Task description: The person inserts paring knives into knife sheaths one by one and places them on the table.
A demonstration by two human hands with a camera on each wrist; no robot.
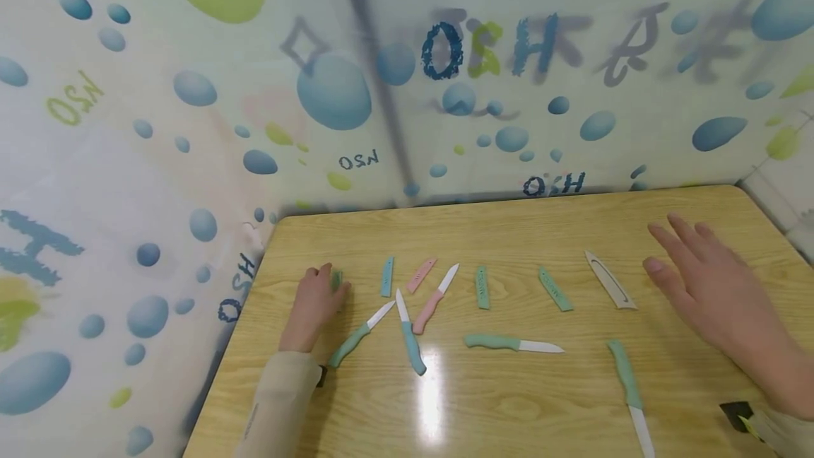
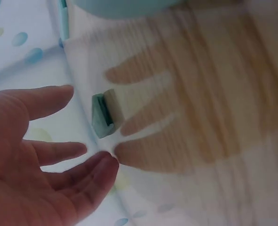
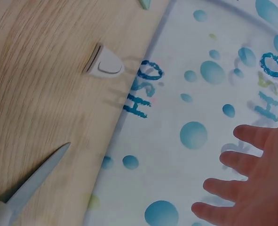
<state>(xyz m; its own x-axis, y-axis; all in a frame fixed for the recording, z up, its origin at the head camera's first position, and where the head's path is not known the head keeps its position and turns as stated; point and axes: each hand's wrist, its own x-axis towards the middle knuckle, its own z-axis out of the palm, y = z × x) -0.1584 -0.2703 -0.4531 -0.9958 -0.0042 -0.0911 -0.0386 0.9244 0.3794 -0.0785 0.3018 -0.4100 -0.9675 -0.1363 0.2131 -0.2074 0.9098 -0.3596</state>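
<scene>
At the table's left side, my left hand [image 1: 318, 295] is beside a green knife sheath [image 1: 337, 279], partly hidden behind it in the head view. The left wrist view shows that sheath [image 2: 103, 115] just past relaxed, spread fingers that hold nothing. My right hand [image 1: 715, 292] hovers over the right side, palm down, fingers extended and holding nothing. Nearest to it is a whitish sheath [image 1: 609, 279], also in the right wrist view. A green-handled paring knife [image 1: 624, 380] lies below that sheath. Close to the left forearm lies another green-handled knife [image 1: 352, 343].
On the wooden table [image 1: 540, 408] lie a blue-handled knife [image 1: 412, 345], a pink-handled knife [image 1: 432, 306] and a third green-handled knife [image 1: 499, 342]. Behind them are a blue sheath [image 1: 386, 276], a pink sheath [image 1: 422, 275] and two green sheaths. A patterned curtain [image 1: 381, 90] borders the table.
</scene>
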